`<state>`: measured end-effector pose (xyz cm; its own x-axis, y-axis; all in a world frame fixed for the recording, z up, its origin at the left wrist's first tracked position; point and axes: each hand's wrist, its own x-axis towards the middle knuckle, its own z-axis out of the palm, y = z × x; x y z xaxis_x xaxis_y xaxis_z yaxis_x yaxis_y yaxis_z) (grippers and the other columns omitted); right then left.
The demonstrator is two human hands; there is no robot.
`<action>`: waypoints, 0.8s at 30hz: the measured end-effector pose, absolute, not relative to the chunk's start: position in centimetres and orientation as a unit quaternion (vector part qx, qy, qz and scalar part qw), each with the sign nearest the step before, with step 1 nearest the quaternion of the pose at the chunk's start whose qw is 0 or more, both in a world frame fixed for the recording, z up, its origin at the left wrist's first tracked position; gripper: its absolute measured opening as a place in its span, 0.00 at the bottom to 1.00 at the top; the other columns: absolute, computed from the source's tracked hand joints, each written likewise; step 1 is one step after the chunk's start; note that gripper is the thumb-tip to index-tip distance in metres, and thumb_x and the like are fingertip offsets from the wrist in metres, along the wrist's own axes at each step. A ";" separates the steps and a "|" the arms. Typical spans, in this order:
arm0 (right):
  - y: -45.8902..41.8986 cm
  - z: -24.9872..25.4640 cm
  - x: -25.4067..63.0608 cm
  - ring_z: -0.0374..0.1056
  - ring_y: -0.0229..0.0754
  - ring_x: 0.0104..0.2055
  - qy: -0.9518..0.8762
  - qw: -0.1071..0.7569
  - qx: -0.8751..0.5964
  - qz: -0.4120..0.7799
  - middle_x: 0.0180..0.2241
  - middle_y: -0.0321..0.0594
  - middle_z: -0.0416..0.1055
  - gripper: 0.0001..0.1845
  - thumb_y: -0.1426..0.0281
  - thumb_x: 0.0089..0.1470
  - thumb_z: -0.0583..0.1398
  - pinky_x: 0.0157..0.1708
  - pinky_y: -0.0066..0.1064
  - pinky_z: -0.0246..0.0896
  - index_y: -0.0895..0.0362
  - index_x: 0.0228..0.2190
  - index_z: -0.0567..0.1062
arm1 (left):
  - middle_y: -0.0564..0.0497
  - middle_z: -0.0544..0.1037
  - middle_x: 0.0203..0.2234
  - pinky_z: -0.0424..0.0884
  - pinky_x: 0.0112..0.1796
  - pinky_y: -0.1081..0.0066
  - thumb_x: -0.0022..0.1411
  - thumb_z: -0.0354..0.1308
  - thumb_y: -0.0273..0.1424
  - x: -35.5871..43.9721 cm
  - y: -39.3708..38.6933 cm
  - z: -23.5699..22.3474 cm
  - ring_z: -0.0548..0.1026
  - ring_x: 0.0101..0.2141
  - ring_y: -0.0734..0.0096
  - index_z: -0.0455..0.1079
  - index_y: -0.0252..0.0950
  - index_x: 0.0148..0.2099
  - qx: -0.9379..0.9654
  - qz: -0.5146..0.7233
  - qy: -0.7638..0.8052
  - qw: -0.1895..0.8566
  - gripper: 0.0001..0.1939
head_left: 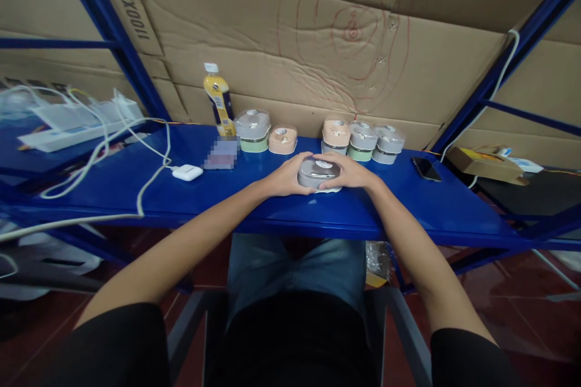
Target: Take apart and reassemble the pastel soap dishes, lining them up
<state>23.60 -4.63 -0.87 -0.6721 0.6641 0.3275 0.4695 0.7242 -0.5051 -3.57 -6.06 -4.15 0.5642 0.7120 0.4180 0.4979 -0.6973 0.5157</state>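
Observation:
Between my two hands is a grey oval lidded box (313, 173) with a clear cover and a round sticker on top, at the front of the blue shelf (281, 213). My left hand (289, 176) wraps its left side, and my right hand (349, 172) closes round its right side with the thumb against the front. Behind it stand similar boxes: a grey-over-green stack (253, 132), a single peach box (282, 139), a peach-over-grey stack (335, 136), another grey-over-green stack (362, 140) and an all-grey stack (388, 144).
A yellow-labelled bottle (220, 101) stands at the back left. Nearby lie a white earphone case (187, 173), white cables and a power strip (82, 130). To the right are a phone (426, 169) and an opened cardboard box (485, 164). Blue posts frame the shelf; cardboard backs it.

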 end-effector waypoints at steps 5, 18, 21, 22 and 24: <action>-4.9 -1.0 23.5 0.72 0.64 0.69 -0.902 0.241 -0.308 0.181 0.65 0.47 0.76 0.54 0.46 0.44 0.81 0.73 0.58 0.64 0.44 0.69 0.77 | 0.29 0.63 0.78 0.60 0.75 0.41 0.58 0.74 0.56 -4.3 -6.0 -4.6 0.62 0.77 0.32 0.55 0.34 0.82 0.881 0.272 0.352 0.159 0.60; -3.9 -1.8 24.0 0.80 0.58 0.48 -0.806 0.333 -0.487 0.049 0.58 0.54 0.78 0.33 0.58 0.57 0.73 0.62 0.59 0.74 0.54 0.61 0.80 | 0.17 0.80 0.55 0.77 0.54 0.45 0.70 0.67 0.59 -1.9 -8.6 -4.1 0.81 0.56 0.20 0.60 0.21 0.77 0.781 0.202 0.589 -0.045 0.53; -4.0 -1.5 24.0 0.79 0.54 0.41 -0.797 0.349 -0.492 0.047 0.54 0.56 0.80 0.29 0.58 0.58 0.70 0.57 0.57 0.75 0.58 0.57 0.81 | 0.13 0.79 0.57 0.77 0.55 0.45 0.71 0.69 0.51 -0.4 -5.7 -3.2 0.81 0.57 0.20 0.58 0.16 0.76 0.772 0.189 0.606 -0.033 0.51; -4.0 -1.4 24.0 0.79 0.54 0.40 -0.795 0.351 -0.492 0.045 0.53 0.55 0.81 0.28 0.58 0.58 0.69 0.57 0.57 0.76 0.58 0.56 0.82 | 0.11 0.78 0.59 0.77 0.56 0.44 0.72 0.68 0.49 0.1 -4.6 -2.8 0.80 0.59 0.19 0.57 0.15 0.76 0.768 0.189 0.611 -0.024 0.50; -4.0 -1.3 24.0 0.79 0.53 0.39 -0.793 0.352 -0.495 0.044 0.51 0.54 0.81 0.26 0.58 0.58 0.68 0.55 0.57 0.75 0.56 0.54 0.82 | 0.12 0.78 0.60 0.76 0.58 0.43 0.73 0.67 0.44 1.0 -2.6 -2.1 0.79 0.62 0.20 0.57 0.16 0.77 0.769 0.175 0.615 -0.003 0.45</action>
<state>24.05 -4.03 -1.33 -0.2631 0.8159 0.5148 0.7536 0.5070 -0.4184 0.96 -2.59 -2.14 0.1836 0.9446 0.2719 0.9465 -0.2446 0.2105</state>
